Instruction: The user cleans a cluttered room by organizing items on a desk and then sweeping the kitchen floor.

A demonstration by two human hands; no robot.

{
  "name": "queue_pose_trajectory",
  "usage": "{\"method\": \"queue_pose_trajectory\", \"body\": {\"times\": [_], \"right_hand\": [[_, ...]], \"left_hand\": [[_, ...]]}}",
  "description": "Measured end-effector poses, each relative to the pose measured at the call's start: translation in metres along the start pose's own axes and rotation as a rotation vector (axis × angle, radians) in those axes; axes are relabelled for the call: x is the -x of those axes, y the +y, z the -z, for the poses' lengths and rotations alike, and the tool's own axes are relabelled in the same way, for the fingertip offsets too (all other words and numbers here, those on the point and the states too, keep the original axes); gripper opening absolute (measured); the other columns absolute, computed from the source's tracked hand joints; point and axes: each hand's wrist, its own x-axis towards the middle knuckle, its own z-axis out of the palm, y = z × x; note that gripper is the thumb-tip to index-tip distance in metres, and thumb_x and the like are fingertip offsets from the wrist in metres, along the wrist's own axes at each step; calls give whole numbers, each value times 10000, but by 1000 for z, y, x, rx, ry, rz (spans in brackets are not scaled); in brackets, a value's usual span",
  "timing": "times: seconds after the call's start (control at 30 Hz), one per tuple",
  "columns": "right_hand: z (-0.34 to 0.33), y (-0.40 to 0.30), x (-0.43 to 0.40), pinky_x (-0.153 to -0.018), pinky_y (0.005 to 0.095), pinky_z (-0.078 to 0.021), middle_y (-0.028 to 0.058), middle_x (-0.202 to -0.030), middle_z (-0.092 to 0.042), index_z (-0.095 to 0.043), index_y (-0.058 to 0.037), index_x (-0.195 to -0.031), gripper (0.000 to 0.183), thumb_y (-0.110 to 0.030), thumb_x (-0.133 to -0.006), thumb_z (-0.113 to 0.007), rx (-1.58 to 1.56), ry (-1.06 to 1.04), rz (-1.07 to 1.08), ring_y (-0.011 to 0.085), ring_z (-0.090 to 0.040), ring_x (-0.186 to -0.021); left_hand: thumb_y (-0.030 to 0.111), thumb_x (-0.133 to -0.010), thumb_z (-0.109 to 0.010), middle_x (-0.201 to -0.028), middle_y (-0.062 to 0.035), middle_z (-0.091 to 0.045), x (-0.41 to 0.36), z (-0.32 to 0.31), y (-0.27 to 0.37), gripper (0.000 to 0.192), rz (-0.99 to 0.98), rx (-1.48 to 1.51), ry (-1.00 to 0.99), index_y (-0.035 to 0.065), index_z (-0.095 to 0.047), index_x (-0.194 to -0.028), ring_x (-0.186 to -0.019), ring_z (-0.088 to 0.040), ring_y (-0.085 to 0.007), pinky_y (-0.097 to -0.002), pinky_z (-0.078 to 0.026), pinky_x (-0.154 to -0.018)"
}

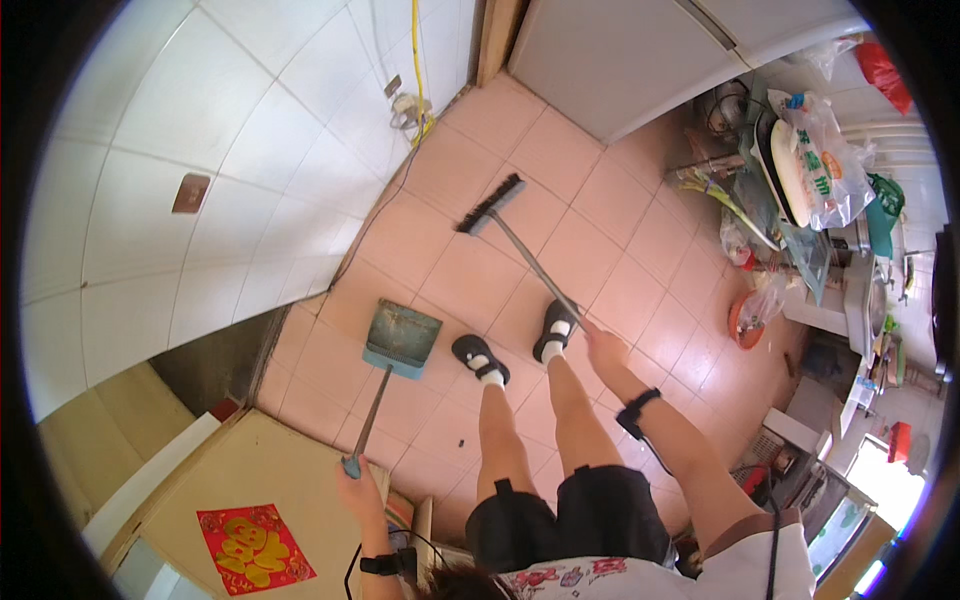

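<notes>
My right hand [604, 351] grips the grey handle of a push broom [534, 264]. Its head with dark bristles [491, 204] lies on the pink floor tiles, ahead of my feet and towards the wall. My left hand [358, 484] is closed around the top of a long-handled dustpan [405, 337]. The teal pan rests on the floor to the left of my feet, its wide mouth facing away from me, and its inside looks stained. Broom head and dustpan are apart. A small dark bit [461, 443] lies on the tiles near my left leg.
A white tiled wall [225, 150] with a cable along its foot runs on the left. A pale cabinet-like appliance [615, 67] stands ahead. To the right are an orange basin [742, 322], plastic bags [821, 161] and a counter. A door with a red decoration [255, 551] is at lower left.
</notes>
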Motion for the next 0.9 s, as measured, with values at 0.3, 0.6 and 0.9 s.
{"method": "queue_pose_trajectory", "body": {"times": [0.3,0.6,0.9], "right_hand": [[51,-138,-193,-648,425,-520,149,-901,-640,-431,-214,-1291,456,-74,-858,-438,70,85,213,310,-636,-820],[82,-64,-247,-730,442,-511,144,-1009,-630,-452,-254,-1261,438,-98,-852,-465,-82,-13,20,319,-613,-927],[-1,141,-101,-697,504,-485,181,-891,-616,-393,-293,-1281,415,-221,-880,-476,-152,-101,-165,370,-606,-830]], "left_hand": [[313,-808,-651,-824,-181,-618,-64,-20,142,381,-29,33,1,-29,-574,-957,-721,-588,-326,-379,-458,-646],[365,-810,-622,-680,-150,-601,-100,-55,218,346,-237,50,-13,27,-573,-867,-639,-589,-338,-399,-440,-558],[342,-849,-570,-647,-146,-603,-71,-83,330,293,-407,-57,78,49,-572,-858,-599,-595,-341,-411,-447,-525]]}}
